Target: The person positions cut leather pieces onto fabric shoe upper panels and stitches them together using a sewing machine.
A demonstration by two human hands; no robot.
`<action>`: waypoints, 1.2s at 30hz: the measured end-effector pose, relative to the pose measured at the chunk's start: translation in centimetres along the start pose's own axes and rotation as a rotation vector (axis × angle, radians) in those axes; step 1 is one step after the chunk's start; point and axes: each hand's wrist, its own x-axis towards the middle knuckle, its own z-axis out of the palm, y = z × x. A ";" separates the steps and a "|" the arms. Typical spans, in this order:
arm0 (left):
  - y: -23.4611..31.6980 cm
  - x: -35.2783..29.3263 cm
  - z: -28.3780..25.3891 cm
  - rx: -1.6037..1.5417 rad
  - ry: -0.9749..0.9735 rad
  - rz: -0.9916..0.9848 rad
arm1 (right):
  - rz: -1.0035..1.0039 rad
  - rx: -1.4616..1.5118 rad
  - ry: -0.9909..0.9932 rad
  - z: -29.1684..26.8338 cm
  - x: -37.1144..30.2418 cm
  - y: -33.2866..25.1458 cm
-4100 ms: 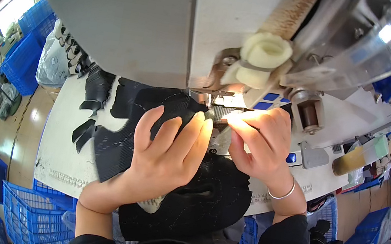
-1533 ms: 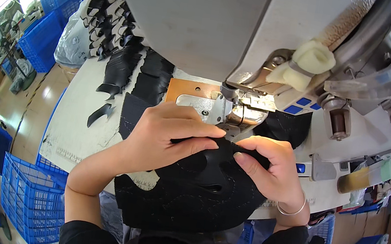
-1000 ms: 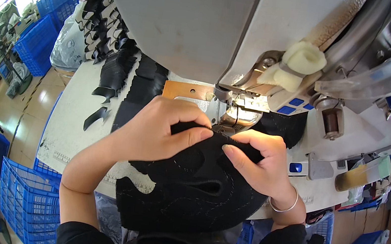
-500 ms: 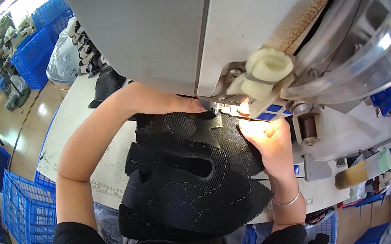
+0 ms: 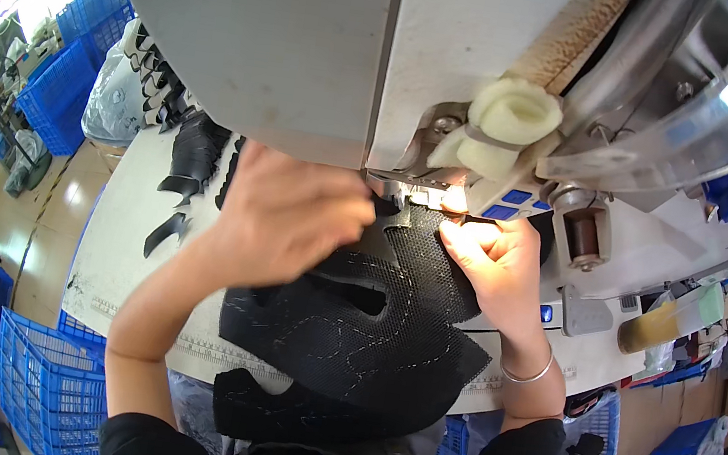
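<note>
A black mesh fabric piece (image 5: 347, 346) with pale stitched lines and a slot-like opening hangs from under the sewing machine (image 5: 251, 35) over the near table edge, down toward my lap. My right hand (image 5: 499, 260), with a bracelet at its wrist, pinches the fabric's right edge beside the lit needle area. My left hand (image 5: 291, 217) is over the fabric's upper left, just left of the needle area; motion smears its fingers, so their grip cannot be made out. Left of it, several cut black pieces (image 5: 198, 153) lie on the white table (image 5: 125, 240).
A brown thread spool (image 5: 582, 235) and a clear plastic guard (image 5: 673, 145) are on the machine's right side. Blue crates (image 5: 51, 370) stand on the floor to the left, with a full plastic bag (image 5: 116, 104) behind. A printed ruler strip runs along the table's near edge.
My left hand has come off the fabric's top edge and swung nearer over it, turning blurred. The fabric's left side has shifted and folded; more loose black pieces show. My right hand stays by the needle.
</note>
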 end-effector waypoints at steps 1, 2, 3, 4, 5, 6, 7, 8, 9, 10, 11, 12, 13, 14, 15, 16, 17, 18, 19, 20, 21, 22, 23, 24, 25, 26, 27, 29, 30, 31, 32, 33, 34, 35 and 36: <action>0.6 -0.3 -0.5 -0.072 0.006 0.127 | -0.002 0.003 0.007 0.2 0.3 0.1; 1.1 -0.5 -0.5 -0.145 0.012 0.256 | -0.105 -0.005 0.012 0.3 0.6 0.1; 2.0 -1.1 0.2 -0.164 0.030 0.193 | -0.206 -0.012 0.004 0.4 0.4 -0.1; 1.9 -1.3 0.6 -0.162 0.029 0.191 | -0.207 -0.009 0.002 0.6 0.3 0.0; 1.7 -1.4 1.1 0.021 0.096 0.292 | -0.218 0.072 0.013 0.8 0.2 0.3; 1.6 -1.4 1.3 0.204 0.164 0.393 | -0.231 0.151 0.024 1.0 0.3 0.5; 2.0 -1.3 1.3 0.137 0.198 0.348 | -0.139 0.086 -0.123 0.0 -0.1 -1.0; 2.0 -1.3 1.0 0.138 0.198 0.347 | -0.141 0.086 -0.124 -0.1 -0.3 -0.9; 1.9 -1.2 0.7 0.132 0.194 0.351 | -0.068 0.106 -0.139 -0.2 -0.6 -0.7; 1.8 -1.0 0.5 0.125 0.190 0.355 | 0.004 0.127 -0.154 -0.3 -0.8 -0.5; 1.9 -0.8 0.4 0.120 0.198 0.348 | 0.014 0.123 -0.133 -0.3 -0.8 0.0; 2.0 -0.6 0.2 0.118 0.199 0.351 | 0.014 0.122 -0.130 -0.2 -0.8 0.0; 2.0 -0.5 0.0 0.133 0.185 0.367 | 0.019 0.122 -0.128 -0.1 -0.8 0.0; 1.9 -0.3 -0.1 0.148 0.172 0.383 | 0.024 0.122 -0.126 0.0 -0.7 0.0; 1.8 -0.2 -0.1 0.150 0.170 0.381 | 0.024 0.124 -0.128 0.3 -0.6 0.3; 1.6 0.0 -0.1 0.167 0.177 0.391 | -0.020 0.109 -0.080 0.7 -0.4 0.7; 1.4 0.1 0.0 0.183 0.183 0.401 | -0.064 0.095 -0.031 1.0 -0.3 1.0; 1.0 0.3 0.2 0.184 0.185 0.402 | -0.065 0.093 -0.030 1.3 -0.3 1.0; 0.6 0.3 0.4 0.121 0.184 0.390 | -0.097 0.126 0.015 1.6 -0.3 1.1; 0.3 0.3 0.7 0.059 0.182 0.379 | -0.128 0.159 0.060 1.7 -0.2 1.0; 0.2 0.3 0.9 0.079 0.206 0.391 | -0.128 0.160 0.060 1.8 -0.2 1.0; 0.1 0.3 1.1 0.080 0.206 0.391 | -0.140 0.174 0.056 1.9 -0.2 0.8; 0.0 0.3 1.4 0.021 0.252 0.378 | -0.151 0.189 0.052 1.9 -0.2 0.7; -0.1 0.3 1.7 -0.039 0.296 0.363 | -0.148 0.190 0.051 1.8 -0.3 0.5; 0.0 0.3 1.9 -0.040 0.294 0.362 | -0.113 0.143 0.029 1.6 -0.4 0.3; 0.1 0.1 2.1 -0.059 0.323 0.336 | -0.077 0.097 0.006 1.5 -0.5 0.2; 0.2 0.2 2.2 -0.080 0.353 0.311 | -0.075 0.095 0.008 1.5 -0.5 0.3; 0.4 0.7 1.6 -0.097 0.312 0.341 | -0.125 0.049 0.025 1.4 -0.7 0.5; 0.4 0.9 1.4 -0.106 0.271 0.366 | -0.124 0.048 0.023 1.4 -0.8 0.4; 0.2 1.0 1.5 -0.108 0.273 0.365 | -0.117 0.014 0.007 1.4 -0.9 0.2; -0.3 1.1 1.7 -0.154 0.259 0.372 | -0.110 -0.020 -0.008 1.2 -1.1 -0.1; -0.5 1.1 1.7 -0.197 0.245 0.378 | -0.112 -0.020 -0.009 1.1 -1.6 -0.9; -0.4 1.0 1.4 -0.189 0.243 0.372 | -0.352 -0.420 0.136 0.9 -2.4 -1.9; 0.1 0.7 0.9 -0.085 0.225 0.397 | -0.590 -0.818 0.286 0.6 -3.3 -3.0; 0.7 0.3 0.4 0.022 0.204 0.417 | -0.661 -0.906 0.306 0.2 -4.4 -3.8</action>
